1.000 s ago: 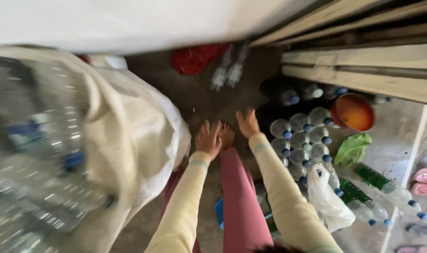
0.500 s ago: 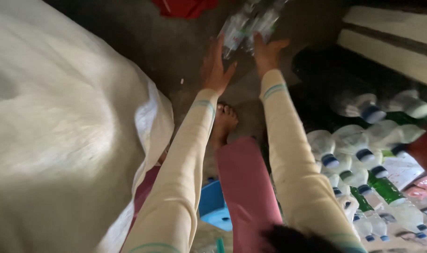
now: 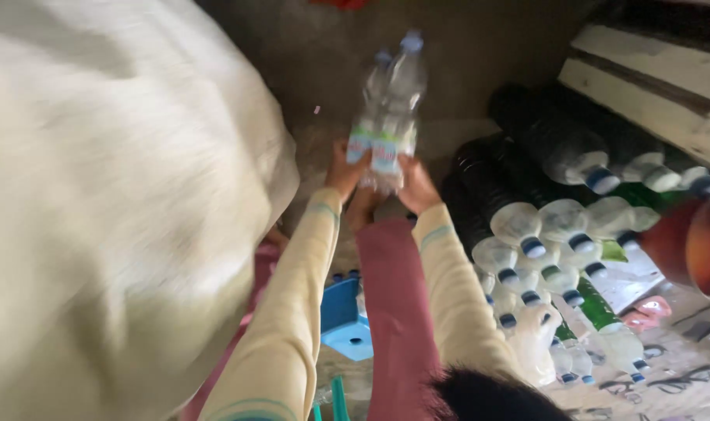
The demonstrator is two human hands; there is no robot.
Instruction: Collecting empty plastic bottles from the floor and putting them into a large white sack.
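Clear plastic bottles (image 3: 387, 117), two side by side, are clasped at their bases on the far floor between left hand (image 3: 344, 170) and right hand (image 3: 417, 185), fingers curled round; judged light, crushable, slippery.

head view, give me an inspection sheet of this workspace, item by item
surface: bare grey concrete floor, dusty.
job's things: two clear plastic bottles with blue caps, held together, caps pointing away from the person.
clutter: stacked bottles lying on their sides at right; large white sack at left; blue stool under the legs; orange-brown bowl at right edge.
grippers: left hand and right hand clasp the bottles' bases from either side.
cables: nothing seen.
surroundings: pale wooden planks at upper right; the person's bare foot below the bottles.
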